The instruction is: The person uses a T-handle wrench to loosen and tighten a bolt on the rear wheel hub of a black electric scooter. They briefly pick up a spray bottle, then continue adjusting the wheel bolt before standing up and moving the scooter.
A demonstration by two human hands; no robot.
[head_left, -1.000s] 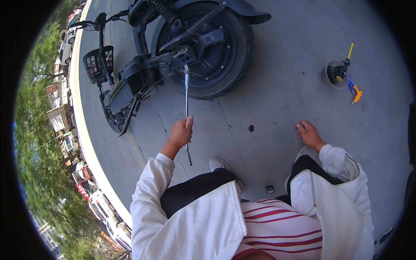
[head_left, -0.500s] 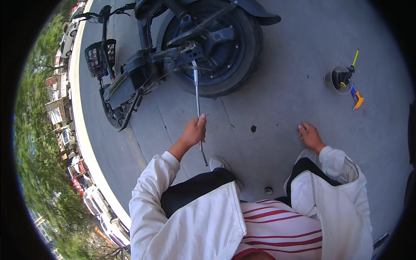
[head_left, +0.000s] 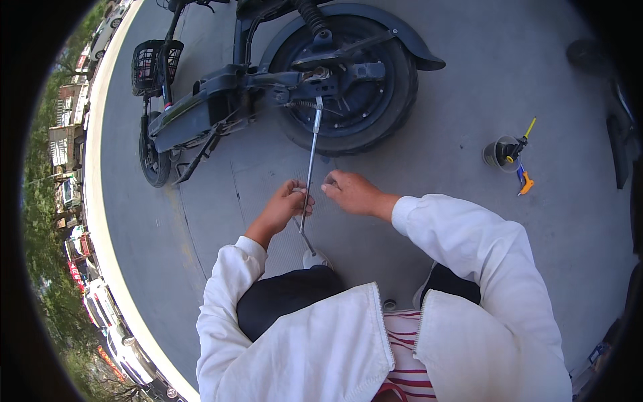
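A long steel wrench (head_left: 313, 149) runs from the rear-wheel bracket (head_left: 320, 88) of a black electric scooter (head_left: 211, 107) down toward my feet, with a jointed lower end. My left hand (head_left: 287, 205) has its fingers curled loosely round the lower part of the bar. My right hand (head_left: 350, 193) is just right of the bar, empty, fingers bent and a little apart. The rear tyre (head_left: 398, 114) is above both hands.
To the right, a cup (head_left: 495, 155) holds dark tools and a yellow-handled one, beside an orange-and-blue tool (head_left: 525, 184) on the grey pavement (head_left: 455, 114). Dark objects (head_left: 619, 147) sit at the right rim. Parked vehicles (head_left: 107, 321) and trees line the left beyond a pale kerb.
My right hand has moved left and up from beside my right knee to near the wrench. My left hand's grip has loosened. The view has shifted, bringing dark objects in at the right.
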